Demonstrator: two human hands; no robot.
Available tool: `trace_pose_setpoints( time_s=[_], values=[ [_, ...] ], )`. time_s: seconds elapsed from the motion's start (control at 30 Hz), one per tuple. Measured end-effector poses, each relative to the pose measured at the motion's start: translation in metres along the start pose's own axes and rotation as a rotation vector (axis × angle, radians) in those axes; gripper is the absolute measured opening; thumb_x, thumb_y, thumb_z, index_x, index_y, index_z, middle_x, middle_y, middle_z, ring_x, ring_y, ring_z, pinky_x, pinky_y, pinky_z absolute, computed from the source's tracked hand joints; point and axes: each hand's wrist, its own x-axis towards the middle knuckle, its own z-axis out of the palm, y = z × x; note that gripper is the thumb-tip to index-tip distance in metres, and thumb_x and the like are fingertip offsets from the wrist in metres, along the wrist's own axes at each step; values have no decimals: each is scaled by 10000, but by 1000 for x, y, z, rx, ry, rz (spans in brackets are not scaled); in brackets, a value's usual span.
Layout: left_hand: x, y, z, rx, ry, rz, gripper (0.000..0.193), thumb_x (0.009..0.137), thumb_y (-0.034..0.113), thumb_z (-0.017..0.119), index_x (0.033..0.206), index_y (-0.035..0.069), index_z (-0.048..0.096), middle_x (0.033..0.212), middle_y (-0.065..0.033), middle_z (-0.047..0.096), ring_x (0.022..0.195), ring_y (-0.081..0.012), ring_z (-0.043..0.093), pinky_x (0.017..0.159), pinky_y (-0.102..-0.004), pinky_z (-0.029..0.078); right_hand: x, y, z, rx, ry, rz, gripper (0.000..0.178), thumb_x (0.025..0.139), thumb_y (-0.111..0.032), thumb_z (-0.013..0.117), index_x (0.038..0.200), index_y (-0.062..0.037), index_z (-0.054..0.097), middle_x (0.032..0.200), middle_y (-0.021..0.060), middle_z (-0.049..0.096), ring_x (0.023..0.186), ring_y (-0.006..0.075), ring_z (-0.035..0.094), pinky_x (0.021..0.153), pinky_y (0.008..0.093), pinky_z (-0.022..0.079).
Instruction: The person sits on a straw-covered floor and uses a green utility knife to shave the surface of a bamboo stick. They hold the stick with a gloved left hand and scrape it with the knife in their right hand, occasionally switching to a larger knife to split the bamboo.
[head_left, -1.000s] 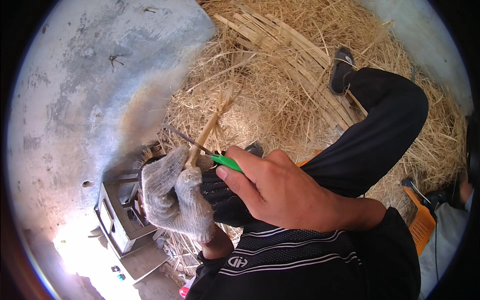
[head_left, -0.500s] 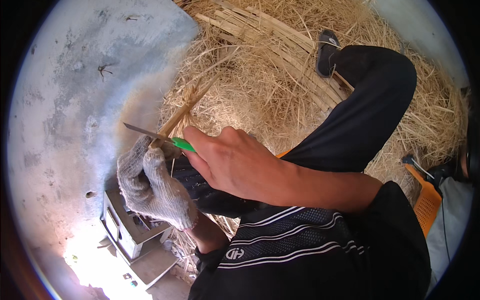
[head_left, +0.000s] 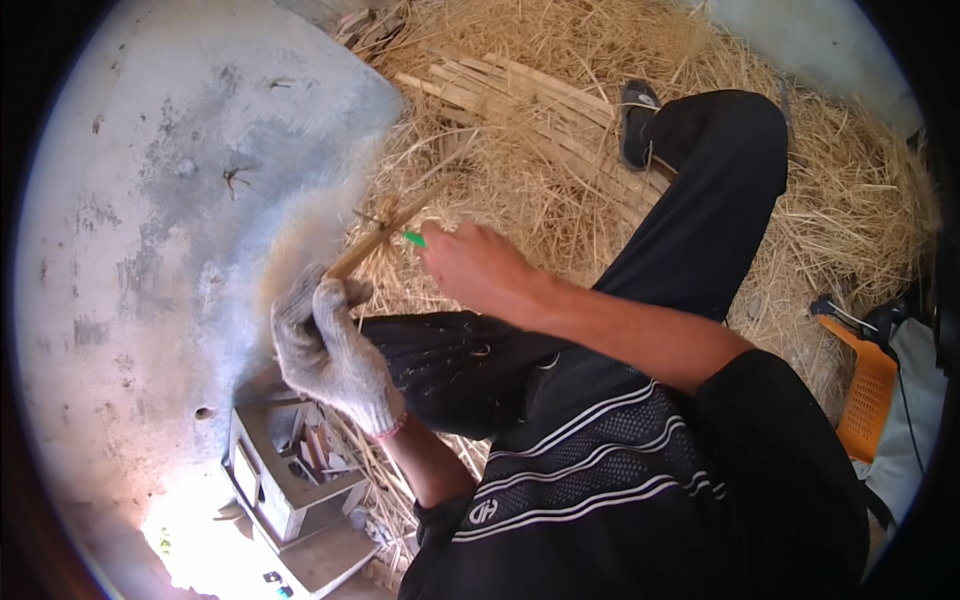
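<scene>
My left hand (head_left: 335, 345), in a grey-white knit glove, is closed around the near end of a pale split strip (head_left: 368, 250), likely bamboo or wood, that points up and away to the right. Curled shavings hang from the strip beyond the glove. My bare right hand (head_left: 478, 265) is closed on the green handle of a knife (head_left: 413, 239). Its thin blade crosses the strip well past the gloved fingers, and the strip hides part of it.
Straw and shavings (head_left: 480, 200) cover the floor, with long split strips (head_left: 540, 110) lying at the far side. A pale wall (head_left: 150, 200) rises at the left. Below it stands a wooden box (head_left: 265, 470) with scraps inside. An orange plastic chair (head_left: 865, 400) is at the right.
My right hand and the knife have moved up and away along the strip, from beside the glove toward its far end. My left hand still grips the strip.
</scene>
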Motion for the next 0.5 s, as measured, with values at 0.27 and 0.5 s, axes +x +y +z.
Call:
trace_pose_setpoints(
  time_s=[0.27, 0.5],
  values=[
    [11, -1, 6, -49, 23, -32, 86, 910, 31, 663, 952, -45, 655, 886, -110, 678, 748, -156, 659, 684, -279, 541, -27, -62, -47, 315, -7, -105, 283, 1015, -202, 517, 1169, 31, 471, 592, 234, 600, 576, 426, 648, 517, 500, 535],
    [2, -5, 4, -41, -42, 56, 120, 902, 83, 696, 938, -27, 665, 844, -102, 696, 772, -161, 645, 685, -272, 521, -10, -19, -14, 209, 99, -14, 237, 1010, -175, 525, 1098, 44, 542, 574, 239, 590, 540, 409, 641, 461, 469, 490]
  ],
)
